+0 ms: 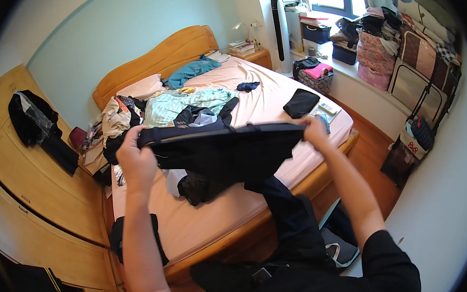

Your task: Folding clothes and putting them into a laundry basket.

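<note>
A black garment (226, 152), seemingly trousers with belt loops, is stretched by its waistband between my two hands over the bed. My left hand (135, 158) grips the waistband's left end. At its right end, my right hand (315, 132) holds the other corner. The lower part of the cloth hangs toward me, and its full length cannot be made out. Beneath and behind it on the pink sheet (206, 222) lie a dark striped garment (197, 188) and a pale green checked cloth (180, 102).
A folded black cloth (301, 102) lies at the bed's right, near a calculator (328, 108). Another dark garment (119, 237) hangs over the near left edge. Wooden wardrobe doors (42, 177) stand left. A suitcase (416, 86) and stacked bags (376, 54) line the right side.
</note>
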Demonstrator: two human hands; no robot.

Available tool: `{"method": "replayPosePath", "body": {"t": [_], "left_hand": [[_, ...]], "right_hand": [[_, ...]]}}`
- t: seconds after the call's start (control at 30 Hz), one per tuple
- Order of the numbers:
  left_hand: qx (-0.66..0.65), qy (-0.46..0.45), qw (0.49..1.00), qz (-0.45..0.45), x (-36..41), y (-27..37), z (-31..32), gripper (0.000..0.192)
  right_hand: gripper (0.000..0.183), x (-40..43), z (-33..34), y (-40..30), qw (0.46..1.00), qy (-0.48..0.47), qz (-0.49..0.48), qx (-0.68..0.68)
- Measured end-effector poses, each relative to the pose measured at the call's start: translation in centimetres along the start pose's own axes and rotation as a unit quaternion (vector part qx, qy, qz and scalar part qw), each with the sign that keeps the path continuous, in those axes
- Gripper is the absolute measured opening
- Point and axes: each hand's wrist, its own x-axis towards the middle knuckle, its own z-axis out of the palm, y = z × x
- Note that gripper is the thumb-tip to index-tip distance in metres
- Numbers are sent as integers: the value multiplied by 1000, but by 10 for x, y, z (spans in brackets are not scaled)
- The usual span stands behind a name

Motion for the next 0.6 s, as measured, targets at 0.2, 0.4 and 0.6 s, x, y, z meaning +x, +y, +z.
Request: {"method": "replayPosePath", "body": {"t": [0.2, 0.4, 0.6], "left_hand": [[-13, -41, 997, -57, -3, 3, -75, 26], [-178, -218, 924, -259, -16, -13, -112, 24], [-230, -273, 868, -346, -57, -89, -108, 26]], "right_hand": [[20, 58, -114, -189, 918, 190, -248, 246], [26, 25, -123, -257, 912, 46, -242, 327], [27, 25, -63, -223, 970, -71, -121, 200]]}}
